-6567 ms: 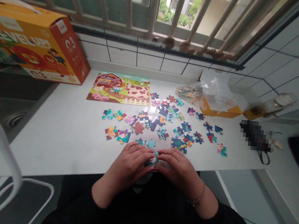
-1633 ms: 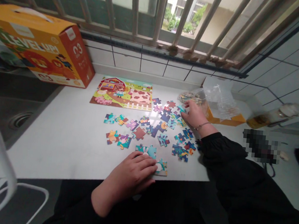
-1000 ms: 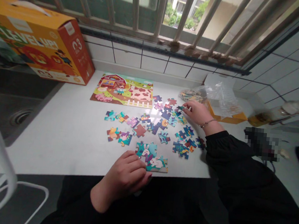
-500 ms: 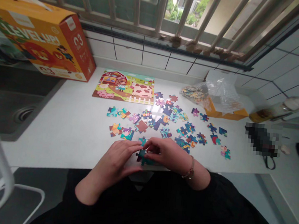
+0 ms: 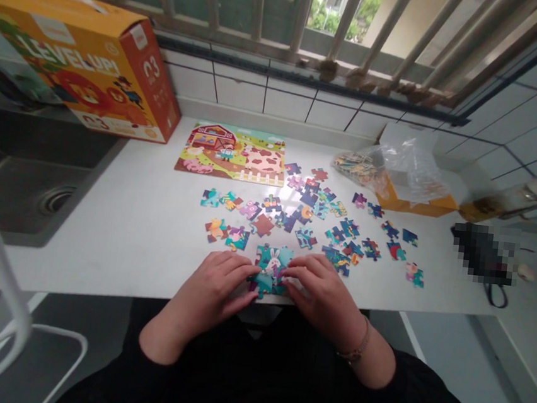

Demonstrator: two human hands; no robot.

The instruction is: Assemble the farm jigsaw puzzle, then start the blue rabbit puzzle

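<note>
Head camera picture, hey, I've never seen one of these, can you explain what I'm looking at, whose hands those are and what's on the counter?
The camera sits on a person's head, looking forward and down, so the two bare hands at the bottom are the wearer's own. The left hand and right hand both press on a small joined cluster of puzzle pieces showing a rabbit, at the near edge of the white counter. Behind it lie many loose pieces, and farther back a finished farm puzzle. An orange puzzle box stands at the left, a plastic bag of pieces at the right, under a barred window.
</note>
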